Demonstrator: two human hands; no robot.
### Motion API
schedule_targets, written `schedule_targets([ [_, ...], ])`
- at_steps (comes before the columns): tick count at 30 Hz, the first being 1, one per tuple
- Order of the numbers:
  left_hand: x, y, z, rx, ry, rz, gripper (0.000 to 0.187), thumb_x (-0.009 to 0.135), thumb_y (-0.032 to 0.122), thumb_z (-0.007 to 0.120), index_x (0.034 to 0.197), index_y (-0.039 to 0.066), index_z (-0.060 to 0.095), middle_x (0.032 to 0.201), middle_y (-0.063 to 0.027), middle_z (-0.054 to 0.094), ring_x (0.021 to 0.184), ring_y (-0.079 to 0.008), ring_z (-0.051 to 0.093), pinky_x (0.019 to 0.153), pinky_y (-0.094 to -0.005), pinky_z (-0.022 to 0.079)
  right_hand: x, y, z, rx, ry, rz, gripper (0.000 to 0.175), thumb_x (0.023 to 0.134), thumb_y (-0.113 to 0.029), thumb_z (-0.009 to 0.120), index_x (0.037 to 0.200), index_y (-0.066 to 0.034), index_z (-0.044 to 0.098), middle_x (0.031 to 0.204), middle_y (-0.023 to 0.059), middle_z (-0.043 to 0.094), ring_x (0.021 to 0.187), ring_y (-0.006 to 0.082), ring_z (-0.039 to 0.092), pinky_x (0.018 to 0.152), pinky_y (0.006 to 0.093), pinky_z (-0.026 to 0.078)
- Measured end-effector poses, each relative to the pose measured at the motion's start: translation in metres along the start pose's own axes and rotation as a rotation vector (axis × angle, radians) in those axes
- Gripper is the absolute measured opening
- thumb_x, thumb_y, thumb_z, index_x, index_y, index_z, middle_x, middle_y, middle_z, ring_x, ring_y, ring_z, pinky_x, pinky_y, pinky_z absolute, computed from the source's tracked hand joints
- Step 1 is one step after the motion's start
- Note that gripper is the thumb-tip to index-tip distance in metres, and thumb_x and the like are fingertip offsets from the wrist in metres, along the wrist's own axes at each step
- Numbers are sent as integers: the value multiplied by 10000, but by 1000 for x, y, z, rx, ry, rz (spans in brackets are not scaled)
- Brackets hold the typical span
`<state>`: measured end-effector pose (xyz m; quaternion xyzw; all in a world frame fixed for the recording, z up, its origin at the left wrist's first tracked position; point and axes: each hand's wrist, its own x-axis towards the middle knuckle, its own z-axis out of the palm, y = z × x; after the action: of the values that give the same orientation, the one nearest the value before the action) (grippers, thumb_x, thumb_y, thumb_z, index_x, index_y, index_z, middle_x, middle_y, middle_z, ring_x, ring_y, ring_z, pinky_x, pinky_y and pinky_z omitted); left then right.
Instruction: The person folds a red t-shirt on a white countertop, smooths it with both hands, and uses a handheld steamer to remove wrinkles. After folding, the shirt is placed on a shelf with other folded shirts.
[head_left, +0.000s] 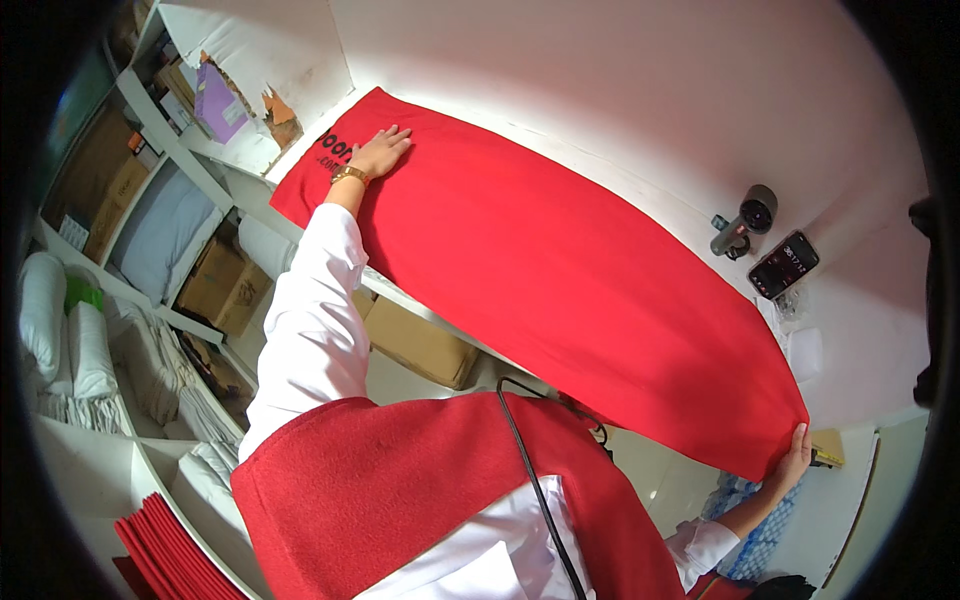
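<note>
A long red cloth (555, 255) lies spread over a narrow white worktop against the wall. Black printed writing shows at its far left end. My left hand (381, 150) rests palm down beside that writing, fingers apart, with a gold-coloured watch (350, 174) at the wrist. At the cloth's other end, my right hand (796, 454) has hold of the near right corner, which overhangs the worktop; the thumb and part of the fingers are hidden. More red cloth (375, 457) is draped over my shoulders and chest, with a black cable (529, 472) running down across it.
Behind the cloth's right end are a grey hair-dryer-shaped device (746, 217) and a phone (784, 264). White shelving (217, 187) on the left holds rolled white textiles (90, 349) and folded red cloths (176, 551). A cardboard box (420, 341) sits under the worktop.
</note>
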<state>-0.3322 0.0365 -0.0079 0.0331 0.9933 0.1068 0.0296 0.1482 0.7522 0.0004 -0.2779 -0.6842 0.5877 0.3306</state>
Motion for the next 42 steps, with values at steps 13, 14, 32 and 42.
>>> schedule_targets([
  [13, 48, -85, -19, -14, 505, -525, 443, 905, 401, 460, 1148, 57, 599, 1195, -156, 552, 1201, -365, 419, 947, -559, 316, 10, -4, -5, -288, 79, 77, 442, 927, -303, 548, 1148, 79, 573, 1073, 122, 630, 925, 185, 587, 833, 302, 455],
  [14, 54, -90, -21, -25, 490, -511, 493, 871, 428, 498, 1154, 37, 600, 1181, -176, 580, 1163, -361, 485, 946, -509, 375, 13, -1, -7, -359, 108, 89, 426, 924, -293, 551, 1140, 74, 578, 1050, 125, 637, 909, 180, 590, 820, 305, 460],
  [32, 111, -143, 13, 62, 716, 131, 400, 858, 388, 574, 773, 2, 632, 810, -240, 619, 792, -377, 608, 687, -465, 484, 21, 33, 118, -1353, 519, -279, 404, 917, -294, 484, 1133, 46, 518, 1110, 263, 568, 1015, 420, 549, 877, 477, 427],
  [42, 155, -229, 12, 140, 824, 243, 292, 965, 316, 393, 869, 138, 603, 663, -6, 549, 538, -106, 495, 500, -265, 407, 11, 16, 153, -1108, 618, -141, 265, 892, -264, 494, 902, -23, 603, 919, 183, 630, 846, 350, 630, 728, 468, 502],
])
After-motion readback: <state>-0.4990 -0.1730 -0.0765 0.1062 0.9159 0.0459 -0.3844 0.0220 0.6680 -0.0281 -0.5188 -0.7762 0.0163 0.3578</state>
